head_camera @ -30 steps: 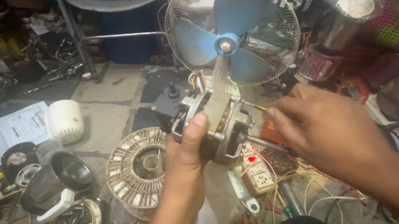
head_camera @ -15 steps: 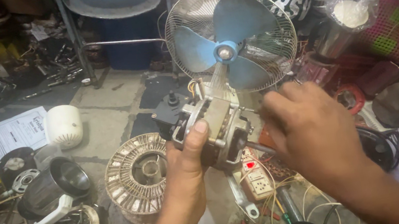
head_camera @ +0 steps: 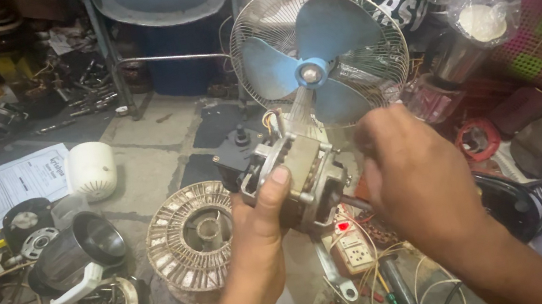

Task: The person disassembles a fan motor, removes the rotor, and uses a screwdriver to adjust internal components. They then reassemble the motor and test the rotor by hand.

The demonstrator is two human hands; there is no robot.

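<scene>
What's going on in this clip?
A person holds a bare fan motor over a cluttered workshop floor. The left hand grips its body, thumb on the metal frame. The right hand is at the motor's right side; what its fingers touch is hidden. The blue blades and rear grille are on the shaft.

The fan blades (head_camera: 312, 48) were blue inside a pale grey wire guard (head_camera: 383, 28). The motor (head_camera: 298, 177) showed dull silver metal and dark casing. A white cap (head_camera: 92, 170) lay beside a black-and-white printed sheet (head_camera: 9, 183); a possibly red light (head_camera: 344, 226) glowed.
</scene>
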